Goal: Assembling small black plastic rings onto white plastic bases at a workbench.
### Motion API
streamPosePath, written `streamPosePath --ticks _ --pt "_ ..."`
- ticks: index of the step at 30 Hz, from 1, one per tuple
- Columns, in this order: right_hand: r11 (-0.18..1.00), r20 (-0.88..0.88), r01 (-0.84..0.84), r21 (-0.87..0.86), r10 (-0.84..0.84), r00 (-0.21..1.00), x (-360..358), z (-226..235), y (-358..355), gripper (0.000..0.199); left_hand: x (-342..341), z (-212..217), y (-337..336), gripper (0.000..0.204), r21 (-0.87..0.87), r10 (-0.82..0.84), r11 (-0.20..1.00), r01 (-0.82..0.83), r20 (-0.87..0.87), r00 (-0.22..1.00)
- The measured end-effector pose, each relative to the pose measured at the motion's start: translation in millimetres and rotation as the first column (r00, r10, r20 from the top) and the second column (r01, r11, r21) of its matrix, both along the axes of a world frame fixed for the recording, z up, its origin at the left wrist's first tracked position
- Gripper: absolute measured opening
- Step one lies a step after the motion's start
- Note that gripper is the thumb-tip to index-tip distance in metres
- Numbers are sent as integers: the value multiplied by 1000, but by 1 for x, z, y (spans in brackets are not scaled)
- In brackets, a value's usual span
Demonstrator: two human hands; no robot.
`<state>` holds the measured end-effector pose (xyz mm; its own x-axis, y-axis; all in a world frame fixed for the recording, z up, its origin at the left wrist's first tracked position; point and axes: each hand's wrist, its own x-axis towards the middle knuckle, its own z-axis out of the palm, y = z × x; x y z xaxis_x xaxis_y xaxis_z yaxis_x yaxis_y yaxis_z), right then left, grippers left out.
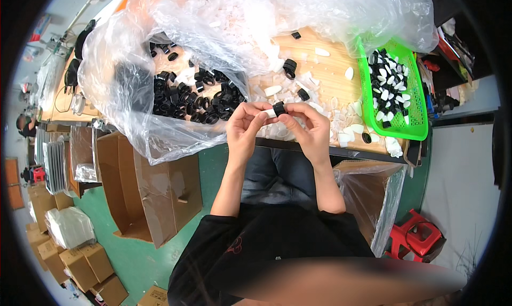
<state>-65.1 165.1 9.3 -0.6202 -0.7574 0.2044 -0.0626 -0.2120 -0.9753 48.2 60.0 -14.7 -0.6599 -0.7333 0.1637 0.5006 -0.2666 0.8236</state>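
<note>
Over the table's front edge, my two hands meet at a small part. My left hand (242, 130) is closed in a pinch on a white oval plastic piece (270, 114). A black ring (279, 109) sits around or against that piece's right end, pinched by the fingers of my right hand (309, 129). How far the ring sits over the piece cannot be made out. Just left of my hands, a heap of black rings (184, 100) lies in an opened clear plastic bag (114, 100). Loose white pieces (273, 90) and a black ring (303, 94) lie beyond my fingers.
A green plastic basket (422, 100) at the right holds many black-and-white parts. White scraps (341, 119) litter the wooden tabletop (314, 36). Below the table stand an open cardboard box (165, 199) at left, a plastic-lined box (368, 199) and a red stool (416, 235) at right.
</note>
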Motion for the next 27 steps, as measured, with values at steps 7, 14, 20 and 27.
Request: streamPosePath --ticks 7,14,20,27 --pt "999 231 -33 -26 39 972 -2 -7 0 20 -2 -7 1 10 -18 -31 999 31 -33 999" --pt "996 319 -38 -75 61 946 -9 -17 0 16 -4 1 -2 14 -117 -73 989 94 174 982" --pt "997 273 -19 -72 38 961 -4 -17 0 15 -6 -4 5 8 -138 10 990 11 152 988" --pt "994 129 94 -64 -85 988 1 -23 -2 15 -7 -6 14 11 -107 109 990 -93 156 982"
